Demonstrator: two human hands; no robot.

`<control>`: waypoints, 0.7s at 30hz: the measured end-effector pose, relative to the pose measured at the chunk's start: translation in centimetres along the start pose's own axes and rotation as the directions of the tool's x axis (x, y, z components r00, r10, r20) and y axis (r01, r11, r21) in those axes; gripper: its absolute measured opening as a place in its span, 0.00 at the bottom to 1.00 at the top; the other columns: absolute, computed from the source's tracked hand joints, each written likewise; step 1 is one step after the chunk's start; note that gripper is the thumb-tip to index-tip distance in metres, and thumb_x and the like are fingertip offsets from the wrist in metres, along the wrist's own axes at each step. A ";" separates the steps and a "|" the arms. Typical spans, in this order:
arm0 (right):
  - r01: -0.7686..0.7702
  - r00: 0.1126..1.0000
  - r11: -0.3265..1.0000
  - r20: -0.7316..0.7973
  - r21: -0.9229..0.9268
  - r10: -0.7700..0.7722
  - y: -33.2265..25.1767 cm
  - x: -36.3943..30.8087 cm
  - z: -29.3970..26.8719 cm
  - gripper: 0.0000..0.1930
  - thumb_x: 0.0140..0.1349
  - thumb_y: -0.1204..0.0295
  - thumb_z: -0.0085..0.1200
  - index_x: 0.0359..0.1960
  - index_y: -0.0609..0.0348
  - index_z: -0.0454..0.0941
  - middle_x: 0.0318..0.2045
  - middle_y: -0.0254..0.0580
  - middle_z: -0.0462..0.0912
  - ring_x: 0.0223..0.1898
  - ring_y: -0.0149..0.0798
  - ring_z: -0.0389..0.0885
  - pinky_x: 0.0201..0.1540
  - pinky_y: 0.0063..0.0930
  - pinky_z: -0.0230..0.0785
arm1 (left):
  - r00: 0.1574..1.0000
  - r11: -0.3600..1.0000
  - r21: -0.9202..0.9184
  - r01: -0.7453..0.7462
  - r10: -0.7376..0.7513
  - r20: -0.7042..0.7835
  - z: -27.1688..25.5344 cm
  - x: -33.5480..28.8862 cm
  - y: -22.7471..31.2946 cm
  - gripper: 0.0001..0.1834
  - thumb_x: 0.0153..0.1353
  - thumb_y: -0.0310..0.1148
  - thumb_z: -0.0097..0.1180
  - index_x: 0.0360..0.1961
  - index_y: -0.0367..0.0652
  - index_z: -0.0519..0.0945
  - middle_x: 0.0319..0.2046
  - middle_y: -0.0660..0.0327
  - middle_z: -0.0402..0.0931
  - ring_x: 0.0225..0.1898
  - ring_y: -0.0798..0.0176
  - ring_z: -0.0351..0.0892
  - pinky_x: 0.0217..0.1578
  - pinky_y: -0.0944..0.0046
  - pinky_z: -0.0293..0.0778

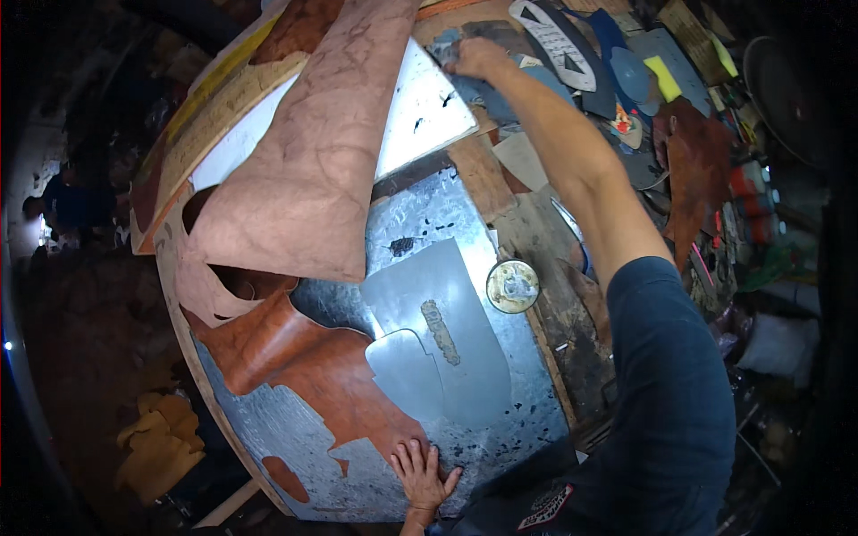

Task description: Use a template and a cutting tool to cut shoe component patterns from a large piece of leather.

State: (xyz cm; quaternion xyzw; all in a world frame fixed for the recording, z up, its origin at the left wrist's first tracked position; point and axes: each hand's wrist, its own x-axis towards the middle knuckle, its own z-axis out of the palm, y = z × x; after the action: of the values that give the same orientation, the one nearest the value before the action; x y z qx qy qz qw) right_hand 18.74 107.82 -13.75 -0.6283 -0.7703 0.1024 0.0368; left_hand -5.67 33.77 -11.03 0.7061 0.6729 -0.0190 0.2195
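Two bare hands, one person. Left hand (424, 478) at 6 o'clock, flat, fingers spread, fingertips at the lower tip of a brown leather sheet (313, 357). Right hand (478, 59) at 12 o'clock, fingers curled over a blue-grey, mixed pile; cannot tell whether they pinch anything.

One brown leather sheet at 8 o'clock: smooth, mottled, ragged-edged, with a raised fold. Two thin grey templates near centre: the larger (478, 357) broad, with one speckled, slot-like patch; the smaller (402, 366) round-cornered, overlapping it and the leather's edge. One pale pinkish hide (295, 170) at 11 o'clock, matte, veined, loosely rolled. One white panel (424, 112) at 12, glossy, dark-flecked. One round tin (513, 287) at 3, top stained. One oval leather scrap (286, 480) at 7.

Counter (536, 420) faced in scuffed grey metal, black-spotted.
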 end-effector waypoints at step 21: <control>-0.257 0.898 0.537 0.404 0.803 -0.173 0.4 -20.6 -7.9 0.17 0.65 0.67 0.54 0.53 0.59 0.71 0.20 0.33 0.72 0.10 0.23 0.62 0.12 0.22 0.53 | 1.000 1.000 0.006 -0.005 0.006 -0.028 -1.0 0.0 -0.1 0.43 0.62 0.62 0.49 0.71 0.51 0.55 0.72 0.44 0.44 0.71 0.28 0.39 0.66 0.28 0.36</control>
State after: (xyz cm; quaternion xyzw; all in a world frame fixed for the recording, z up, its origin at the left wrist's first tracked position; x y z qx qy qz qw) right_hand 24.90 88.71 -4.64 -0.5111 -0.5963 0.5985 0.1580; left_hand -6.05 34.13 -10.22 0.7088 0.6740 -0.0103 0.2079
